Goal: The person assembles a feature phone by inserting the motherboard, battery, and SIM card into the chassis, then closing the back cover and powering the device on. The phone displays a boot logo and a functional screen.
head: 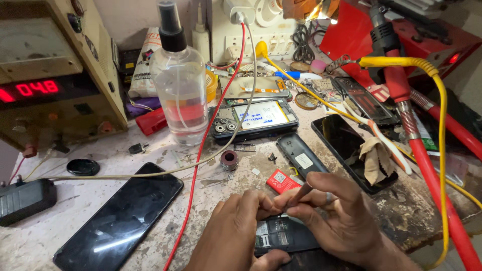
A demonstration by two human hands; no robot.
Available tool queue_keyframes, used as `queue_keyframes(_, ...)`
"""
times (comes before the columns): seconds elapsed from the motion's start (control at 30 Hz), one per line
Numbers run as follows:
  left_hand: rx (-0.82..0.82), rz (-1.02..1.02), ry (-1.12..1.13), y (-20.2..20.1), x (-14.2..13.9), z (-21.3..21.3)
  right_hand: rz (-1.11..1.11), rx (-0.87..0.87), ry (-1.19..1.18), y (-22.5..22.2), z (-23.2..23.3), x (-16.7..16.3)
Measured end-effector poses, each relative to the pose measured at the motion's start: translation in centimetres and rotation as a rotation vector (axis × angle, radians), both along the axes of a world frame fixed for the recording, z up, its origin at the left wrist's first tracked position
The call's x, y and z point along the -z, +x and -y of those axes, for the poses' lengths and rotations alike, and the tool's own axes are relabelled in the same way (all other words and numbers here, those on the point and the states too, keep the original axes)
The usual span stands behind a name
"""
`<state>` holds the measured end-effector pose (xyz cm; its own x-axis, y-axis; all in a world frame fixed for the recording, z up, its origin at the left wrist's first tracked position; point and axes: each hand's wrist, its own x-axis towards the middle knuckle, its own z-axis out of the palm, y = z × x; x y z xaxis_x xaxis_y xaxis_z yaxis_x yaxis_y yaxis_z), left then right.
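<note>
- Cluttered repair bench (pixel 60 236), dusty and scuffed, crowded with phones, cables and tools; a power supply box with a red digit readout (pixel 35 89) sits at 10 o'clock from the hands.
- Opened small phone (pixel 281 235) lies at bottom centre, directly under both hands, circuit side up. Its long axis runs roughly 9-to-3 across the frame, tilted slightly.
- Left hand (pixel 236 236) is curled, fingers closed down onto the 9 o'clock end of the opened small phone, pinning it; thumb tucked below it.
- Right hand (pixel 334 216) is closed in a pinch on a thin brown tool (pixel 300 193). The tool slants from 1 o'clock down toward 7 o'clock, its tip hidden between the fingertips.
- Both hands meet at the phone's upper edge; the right one carries the tool, the left one covers more of the body.
- Small red card (pixel 282 179) lies just beyond the fingers at 12 o'clock.
- Dark back cover (pixel 301 155) lies further out at 12 o'clock.
- Black smartphone (pixel 120 216) lies face up at 9 o'clock, well apart.
- Red wire (pixel 201 150) runs between the black smartphone and the hands.
- Clear spray bottle (pixel 178 90) stands at 11 o'clock, far side.
</note>
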<state>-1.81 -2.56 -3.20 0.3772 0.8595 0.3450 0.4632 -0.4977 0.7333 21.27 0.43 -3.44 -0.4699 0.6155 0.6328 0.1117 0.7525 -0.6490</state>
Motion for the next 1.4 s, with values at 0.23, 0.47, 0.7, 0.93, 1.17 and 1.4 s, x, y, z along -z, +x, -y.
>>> queue_keyframes(0.23,0.001,0.002,-0.094,-0.1,-0.1,0.1,-0.042,-0.158,-0.091,0.1,0.3,0.1)
queue_keyframes(0.47,0.015,0.009,-0.055,-0.1,-0.6,0.2,0.058,-0.001,0.09,0.0,0.0,0.0)
queue_keyframes(0.7,0.018,-0.009,-0.02,-0.3,-0.7,0.4,0.112,0.113,0.24,-0.4,0.4,-0.5)
queue_keyframes(0.93,-0.005,-0.019,0.007,-0.3,-0.8,0.3,-0.248,0.396,-0.046,0.7,-2.4,-3.1)
queue_keyframes(1.17,-0.045,-0.018,0.01,-0.2,-1.1,0.2,-0.211,0.419,-0.224,2.3,-5.8,-3.1)
queue_keyframes(1.4,-0.079,-0.027,-0.048,-0.2,-1.5,0.5,-0.052,0.382,-0.12,1.3,-5.3,-2.5)
